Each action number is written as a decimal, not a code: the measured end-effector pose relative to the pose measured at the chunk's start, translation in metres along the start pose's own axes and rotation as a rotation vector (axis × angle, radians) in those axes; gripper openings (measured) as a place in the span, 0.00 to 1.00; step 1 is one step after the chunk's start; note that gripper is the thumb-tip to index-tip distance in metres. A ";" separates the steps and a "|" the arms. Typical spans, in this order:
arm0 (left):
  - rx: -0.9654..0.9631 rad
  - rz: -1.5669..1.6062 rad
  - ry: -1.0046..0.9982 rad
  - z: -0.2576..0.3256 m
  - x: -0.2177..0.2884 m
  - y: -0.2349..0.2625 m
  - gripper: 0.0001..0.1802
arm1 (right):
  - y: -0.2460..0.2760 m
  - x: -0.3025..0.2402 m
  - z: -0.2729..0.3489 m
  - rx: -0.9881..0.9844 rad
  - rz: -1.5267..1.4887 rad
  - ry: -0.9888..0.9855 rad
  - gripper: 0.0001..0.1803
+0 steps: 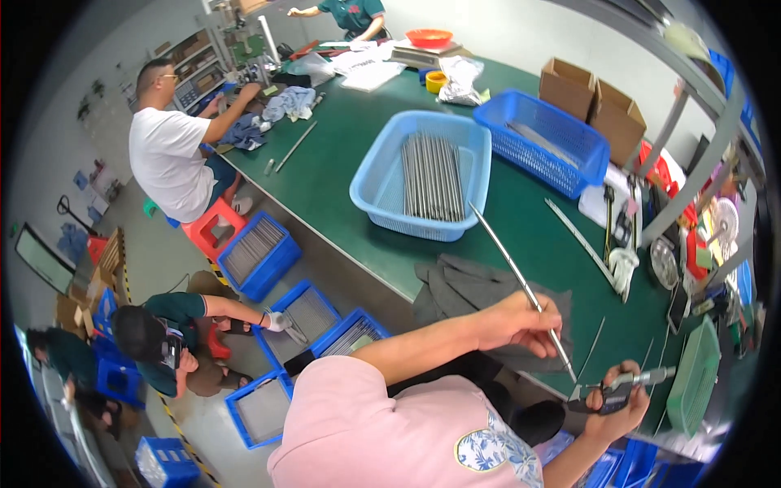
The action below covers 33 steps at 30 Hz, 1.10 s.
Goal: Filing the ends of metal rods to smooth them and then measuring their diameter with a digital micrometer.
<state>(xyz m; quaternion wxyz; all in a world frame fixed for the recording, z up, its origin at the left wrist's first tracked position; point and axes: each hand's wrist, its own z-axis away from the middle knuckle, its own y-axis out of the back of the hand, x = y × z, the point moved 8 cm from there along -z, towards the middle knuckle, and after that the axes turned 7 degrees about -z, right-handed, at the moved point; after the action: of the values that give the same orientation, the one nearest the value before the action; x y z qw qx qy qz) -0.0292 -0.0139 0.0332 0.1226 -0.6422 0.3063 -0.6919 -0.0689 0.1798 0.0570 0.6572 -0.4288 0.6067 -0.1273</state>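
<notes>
Green counter [366, 138] edge runs diagonally just left of hands; grey cloth [455, 285] drapes over it. Bare counter between cloth and light-blue basket [382, 175] of rods. Left hand [517, 321] grip pinched narrow on long metal rod [512, 268], tip down at caliper. Right hand [622, 403] grip wrapped around digital caliper [622, 386], near counter's front edge.

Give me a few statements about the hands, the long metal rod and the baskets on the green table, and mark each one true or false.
1. The left hand holds a long thin metal rod. True.
2. The right hand is empty. False: it holds a grey digital caliper.
3. The light blue plastic basket holds a bundle of metal rods. True.
4. The grey cloth lies inside the darker blue plastic basket. False: it lies on the green table.
</notes>
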 end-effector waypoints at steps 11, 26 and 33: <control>0.053 0.001 -0.031 -0.018 0.031 0.004 0.12 | -0.043 0.025 -0.033 0.095 -0.234 -0.158 0.36; -0.084 0.026 -0.030 -0.013 0.012 -0.013 0.13 | -0.037 0.033 -0.019 0.099 -0.366 -0.275 0.36; -0.103 -0.006 -0.062 -0.013 0.011 -0.012 0.13 | -0.041 0.047 -0.022 0.043 -0.452 -0.357 0.32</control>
<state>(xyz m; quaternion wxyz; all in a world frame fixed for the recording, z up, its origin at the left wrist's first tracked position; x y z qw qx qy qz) -0.0410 -0.0077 0.0493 0.0969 -0.6697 0.3357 -0.6553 -0.0630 0.1138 0.0565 0.7175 -0.5546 0.3678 -0.2057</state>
